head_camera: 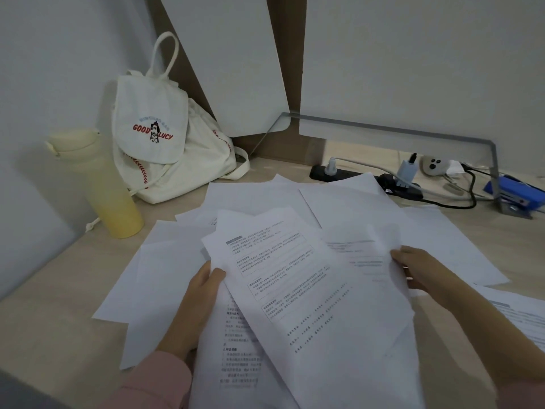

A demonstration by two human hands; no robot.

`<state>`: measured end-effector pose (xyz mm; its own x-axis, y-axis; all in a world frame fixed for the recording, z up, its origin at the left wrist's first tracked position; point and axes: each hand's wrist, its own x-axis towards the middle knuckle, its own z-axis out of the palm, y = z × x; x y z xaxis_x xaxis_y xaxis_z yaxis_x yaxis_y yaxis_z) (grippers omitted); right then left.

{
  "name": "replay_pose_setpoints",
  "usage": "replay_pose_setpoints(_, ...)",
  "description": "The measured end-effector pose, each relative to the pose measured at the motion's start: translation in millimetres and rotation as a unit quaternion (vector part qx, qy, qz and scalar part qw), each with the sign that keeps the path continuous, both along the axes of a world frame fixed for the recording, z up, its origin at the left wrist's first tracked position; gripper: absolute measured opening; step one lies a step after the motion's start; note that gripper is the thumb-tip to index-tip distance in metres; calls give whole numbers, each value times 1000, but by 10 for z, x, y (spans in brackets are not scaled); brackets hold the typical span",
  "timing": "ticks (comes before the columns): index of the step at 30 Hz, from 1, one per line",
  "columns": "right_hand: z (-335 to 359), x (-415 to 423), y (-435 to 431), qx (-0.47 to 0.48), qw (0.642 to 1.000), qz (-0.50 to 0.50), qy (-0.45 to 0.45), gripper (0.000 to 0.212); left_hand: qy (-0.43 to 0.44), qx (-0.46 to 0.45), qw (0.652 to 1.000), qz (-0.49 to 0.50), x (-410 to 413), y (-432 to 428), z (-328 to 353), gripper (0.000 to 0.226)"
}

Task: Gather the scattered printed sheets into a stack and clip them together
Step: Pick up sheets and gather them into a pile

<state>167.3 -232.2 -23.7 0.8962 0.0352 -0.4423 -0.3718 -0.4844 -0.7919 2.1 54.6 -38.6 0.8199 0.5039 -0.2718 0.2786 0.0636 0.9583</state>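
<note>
Both hands are on a loose bundle of printed sheets (283,278) held near the front edge of the bench (59,290). The left hand (200,293) grips the bundle's left edge, thumb on top of the upper page and the fingers tucked underneath, out of sight. The right hand (418,270) closes on the right side of the bundle, its fingertips curled over a page edge that lifts and curls there; the arm behind it is bare, while the left wrist shows a pink sleeve (159,376).

The held pages are not squared up: the top one lies rotated against those under it, and a second page of text (236,349) fans out below it toward the person. More sheets (165,261) lie flat on the bench around the bundle, overlapping each other to the left, behind and to the right, several showing blank sides. One further printed page (519,317) lies apart at the right edge of the view.

At the back left, a pale yellow bottle (100,184) stands upright beside a white cloth backpack (165,143) with red lettering, which leans into the corner. Along the back right, a black power strip (365,178) with plugs and cables lies under a grey metal rail (413,134). A blue object (513,193) lies just beyond the rail's upright; I cannot tell what it is.
</note>
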Motion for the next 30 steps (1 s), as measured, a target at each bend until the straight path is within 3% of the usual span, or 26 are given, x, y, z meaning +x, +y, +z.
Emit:
replay_pose_setpoints(3, -53, -57, 247, -20, 999, 43, -23, 16, -10, 11, 1000, -16, 35, -58, -76, 18)
replay_pose_setpoints(7, -154, -195, 471, -5, 998, 54, -36, 33, -30, 35, 998, -42, 53, -142, -172, 33)
replay_pose_setpoints(14, -168, -439, 475, 56, 995, 80, 8, 33, -86, 28, 995, -37, 20, -218, -197, 48)
replay_pose_setpoints(18, -129, -550, 362, 105, 992, 70, -7, 29, -146, 1, 989, -34, 8, -261, -32, 48)
replay_pose_setpoints(24, 58, -665, 242, 242, 963, 114, 20, 36, -168, -72, 982, -53, -81, -295, 339, 33)
replay_pose_setpoints(30, 532, -713, 199, 256, 957, 83, -108, 35, -221, -59, 973, -35, -134, -306, 643, 28)
